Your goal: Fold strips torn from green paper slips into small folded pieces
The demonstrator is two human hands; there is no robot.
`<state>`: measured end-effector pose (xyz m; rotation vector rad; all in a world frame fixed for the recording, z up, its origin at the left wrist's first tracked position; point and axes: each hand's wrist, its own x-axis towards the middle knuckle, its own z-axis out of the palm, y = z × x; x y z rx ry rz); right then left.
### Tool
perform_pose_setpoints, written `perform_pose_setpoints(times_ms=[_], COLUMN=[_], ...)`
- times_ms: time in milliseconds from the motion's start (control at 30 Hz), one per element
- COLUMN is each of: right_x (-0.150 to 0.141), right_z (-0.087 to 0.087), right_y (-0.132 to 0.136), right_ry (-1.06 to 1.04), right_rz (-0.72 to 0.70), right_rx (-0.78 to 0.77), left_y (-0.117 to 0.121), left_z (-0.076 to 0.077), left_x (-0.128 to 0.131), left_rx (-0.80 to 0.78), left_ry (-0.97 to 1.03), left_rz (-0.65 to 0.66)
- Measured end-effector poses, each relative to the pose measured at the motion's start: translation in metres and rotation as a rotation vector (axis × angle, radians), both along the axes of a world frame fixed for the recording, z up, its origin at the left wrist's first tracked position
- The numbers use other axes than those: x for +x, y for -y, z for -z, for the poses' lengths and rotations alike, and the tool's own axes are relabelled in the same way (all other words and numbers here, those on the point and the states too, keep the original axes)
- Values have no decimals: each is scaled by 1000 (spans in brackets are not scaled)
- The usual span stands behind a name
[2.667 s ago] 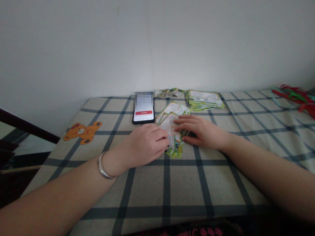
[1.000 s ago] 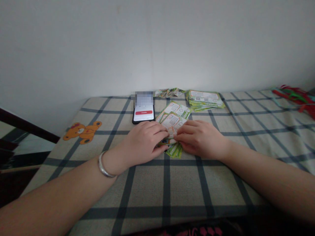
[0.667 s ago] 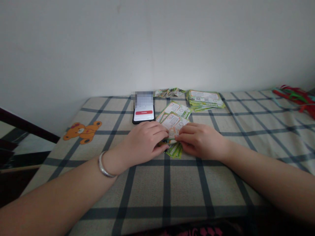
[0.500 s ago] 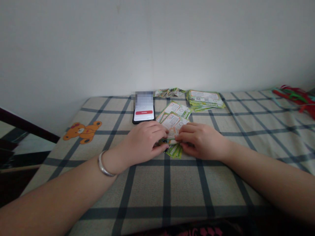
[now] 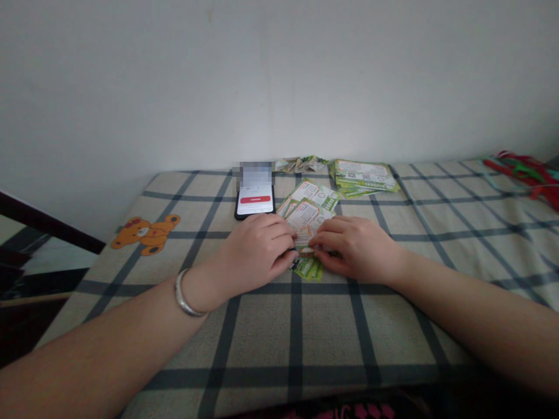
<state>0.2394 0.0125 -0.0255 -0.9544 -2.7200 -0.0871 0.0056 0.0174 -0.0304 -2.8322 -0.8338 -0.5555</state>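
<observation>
A small printed paper leaflet [image 5: 305,243] lies between my hands, its near edge lifted or folded. My left hand [image 5: 262,247] pinches its left side, fingers curled over the paper. On the right side, my right hand [image 5: 351,247] grips it between thumb and fingers. Beneath and beyond it are more green and white leaflets [image 5: 325,198], overlapping. Green paper [image 5: 309,269] shows just below my fingertips. A black phone [image 5: 255,201] with a lit screen and red button lies past my left hand; the upper screen is blurred out.
A stack of green leaflets [image 5: 364,174] lies at the back right, beside several folded paper pieces [image 5: 301,164] along the wall [image 5: 279,81]. An orange bear picture [image 5: 146,234] is on the checked cloth [image 5: 257,343]. Red and green cords [image 5: 526,174] lie far right.
The fingertips of both hands have shifted slightly on the leaflet, and its near edge now looks flatter and narrower. The phone and the stacks have stayed put.
</observation>
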Motion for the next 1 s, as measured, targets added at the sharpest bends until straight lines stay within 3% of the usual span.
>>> perform_pose_setpoints(times_ms=[733, 1000], right_x=[-9, -7], right_z=[3, 4], right_y=[-8, -10], right_ry=[-32, -96], right_rz=[130, 114], right_rx=[-63, -134], left_y=[5, 4], left_z=[-4, -2], left_x=[11, 14], left_rx=[67, -105], left_ry=[-66, -19], left_rz=[-161, -273])
